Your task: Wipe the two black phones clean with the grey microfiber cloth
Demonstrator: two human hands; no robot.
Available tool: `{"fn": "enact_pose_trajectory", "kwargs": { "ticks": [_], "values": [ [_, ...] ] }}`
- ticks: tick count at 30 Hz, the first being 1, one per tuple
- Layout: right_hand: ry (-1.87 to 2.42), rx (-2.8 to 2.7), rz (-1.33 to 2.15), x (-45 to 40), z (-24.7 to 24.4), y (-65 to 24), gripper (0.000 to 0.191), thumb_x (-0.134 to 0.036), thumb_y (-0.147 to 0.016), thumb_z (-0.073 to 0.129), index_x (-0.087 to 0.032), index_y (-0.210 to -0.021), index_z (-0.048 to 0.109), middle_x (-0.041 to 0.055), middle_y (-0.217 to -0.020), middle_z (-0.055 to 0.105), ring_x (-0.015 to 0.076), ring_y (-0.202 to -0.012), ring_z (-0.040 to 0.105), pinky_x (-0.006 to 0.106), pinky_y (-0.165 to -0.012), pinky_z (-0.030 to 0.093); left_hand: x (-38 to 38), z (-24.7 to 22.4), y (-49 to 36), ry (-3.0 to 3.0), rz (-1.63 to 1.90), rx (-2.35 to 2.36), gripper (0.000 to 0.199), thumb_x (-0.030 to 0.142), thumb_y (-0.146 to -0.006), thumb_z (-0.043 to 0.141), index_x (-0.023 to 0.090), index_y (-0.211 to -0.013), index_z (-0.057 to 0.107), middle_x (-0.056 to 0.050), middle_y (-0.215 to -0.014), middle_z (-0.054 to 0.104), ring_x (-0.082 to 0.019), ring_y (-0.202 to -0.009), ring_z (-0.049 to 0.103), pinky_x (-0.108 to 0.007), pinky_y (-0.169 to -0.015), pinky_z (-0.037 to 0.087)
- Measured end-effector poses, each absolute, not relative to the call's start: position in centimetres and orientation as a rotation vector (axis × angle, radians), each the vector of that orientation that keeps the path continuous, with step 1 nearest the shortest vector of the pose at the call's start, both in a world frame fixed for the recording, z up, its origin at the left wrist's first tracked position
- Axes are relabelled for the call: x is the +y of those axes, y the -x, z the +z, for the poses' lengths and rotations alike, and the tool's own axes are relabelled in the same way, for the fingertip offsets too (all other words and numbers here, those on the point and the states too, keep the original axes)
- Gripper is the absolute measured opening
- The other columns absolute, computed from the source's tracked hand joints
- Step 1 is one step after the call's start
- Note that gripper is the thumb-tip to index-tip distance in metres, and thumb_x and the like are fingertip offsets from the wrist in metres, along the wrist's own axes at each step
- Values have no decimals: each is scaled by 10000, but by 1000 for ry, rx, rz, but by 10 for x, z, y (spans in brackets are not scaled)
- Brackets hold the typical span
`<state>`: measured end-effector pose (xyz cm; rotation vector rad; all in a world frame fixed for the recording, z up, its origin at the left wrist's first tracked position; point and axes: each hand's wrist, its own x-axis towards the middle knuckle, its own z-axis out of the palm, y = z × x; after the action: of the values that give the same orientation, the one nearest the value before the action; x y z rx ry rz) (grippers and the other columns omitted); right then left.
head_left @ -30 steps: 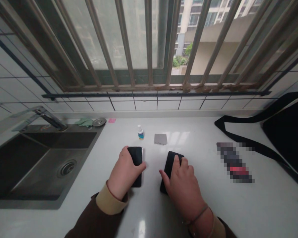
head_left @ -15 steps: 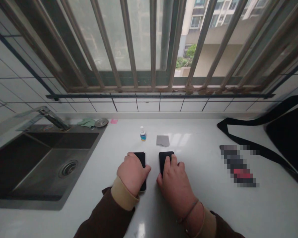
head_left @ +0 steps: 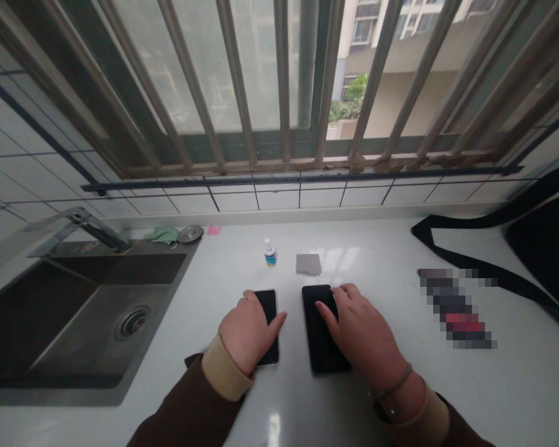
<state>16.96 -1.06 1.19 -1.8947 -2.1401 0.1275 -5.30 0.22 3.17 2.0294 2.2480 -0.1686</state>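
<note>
Two black smartphones lie face up on the white countertop. My left hand (head_left: 246, 332) rests over the left smartphone (head_left: 269, 309), covering most of it, with the thumb pointing right across the screen. My right hand (head_left: 366, 329) sits on the right edge of the right smartphone (head_left: 320, 341), its thumb on the screen and its fingertips over the top right corner. Just beyond the phones stand a small white-capped bottle (head_left: 270, 252) and a grey square pad (head_left: 309, 264).
A steel sink (head_left: 97, 323) with a faucet (head_left: 100, 226) lies left of my hands. A green cloth (head_left: 163, 234), a round strainer (head_left: 190, 234) and a pink note (head_left: 214, 230) sit behind it. To the right are a pixelated item (head_left: 454, 313) and a black bag (head_left: 545, 242).
My right hand has slid right, showing more of the right smartphone, which now lies straighter than it did a second ago. My left hand has moved slightly down the left phone.
</note>
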Motion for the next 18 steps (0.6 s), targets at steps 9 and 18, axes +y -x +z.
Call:
{"fn": "enact_pose_trajectory", "kwargs": {
  "ticks": [9, 18],
  "values": [
    [1808, -1942, 131, -6, 15, -197, 209, -364, -1106, 581, -198, -1097, 707, 94, -1110, 733, 251, -890, 729, 370, -759, 529, 82, 49, 74, -2328, 219, 2207, 598, 641, -1015, 536, 89, -1202, 671, -223, -1150, 710, -365, -1026, 736, -430, -857, 575],
    [1755, -2120, 204, 51, 34, -191, 174, -243, -1098, 572, -163, -1125, 724, 111, -1102, 749, 254, -1060, 695, 362, -943, 508, 100, 22, 91, -2046, 853, 2053, 931, 758, -876, 671, 53, -1467, 528, -242, -1280, 650, -388, -1149, 672, -537, -1026, 558]
  ]
}}
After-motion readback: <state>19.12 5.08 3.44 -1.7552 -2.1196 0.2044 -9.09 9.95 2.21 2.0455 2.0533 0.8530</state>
